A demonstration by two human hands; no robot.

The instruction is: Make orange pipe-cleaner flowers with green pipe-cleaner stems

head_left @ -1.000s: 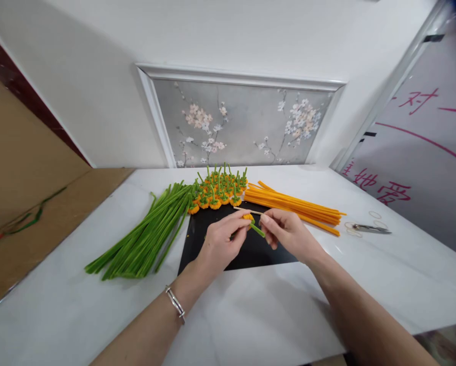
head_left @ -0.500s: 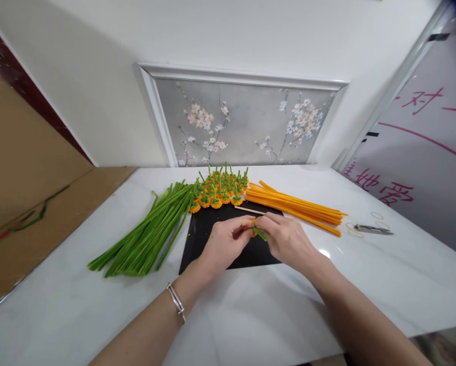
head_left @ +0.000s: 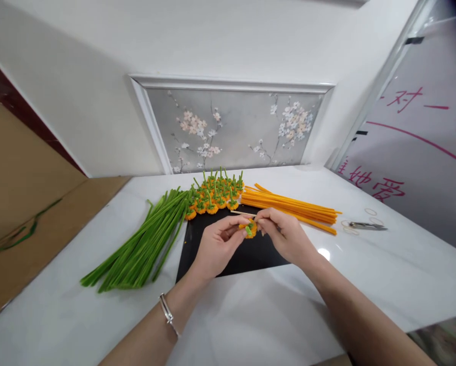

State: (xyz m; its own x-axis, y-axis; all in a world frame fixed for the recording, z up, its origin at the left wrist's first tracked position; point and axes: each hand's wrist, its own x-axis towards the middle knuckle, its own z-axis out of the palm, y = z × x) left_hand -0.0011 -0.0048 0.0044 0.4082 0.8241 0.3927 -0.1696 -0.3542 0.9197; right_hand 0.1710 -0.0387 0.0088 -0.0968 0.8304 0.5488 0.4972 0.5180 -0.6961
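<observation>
Fingers (head_left: pixel 240 236) of my left hand (head_left: pixel 217 249) are pinching an orange-and-green piece (head_left: pixel 252 231), half hiding it; my curled right hand (head_left: pixel 287 236) is covering a stick (head_left: pixel 241 213) end, its grip I cannot tell.

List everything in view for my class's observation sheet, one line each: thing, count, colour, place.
Wall: 1, white, back
Blossom panel: 1, grey, on wall
Writing board: 1, whitish with pink script, right
Table: 1, white, before wall
Cardboard: count unclear, brown, left
Cord: count unclear, green and red, over cardboard
Mat: 1, black, on table
Green stems: bundle, green, left of mat
Small stemmed pieces: many, orange and green, behind mat
Orange stems: bundle, orange, right of pieces
Stick: 1, pale, over mat's back
Metal tool: 1, silver, table's right
Thin rings: several, pale, around tool
Held piece: 1, orange and green, above mat
Bracelet: 1, silver, left arm
Left hand: 1, bare, gripping held piece
Right hand: 1, bare, at held piece
</observation>
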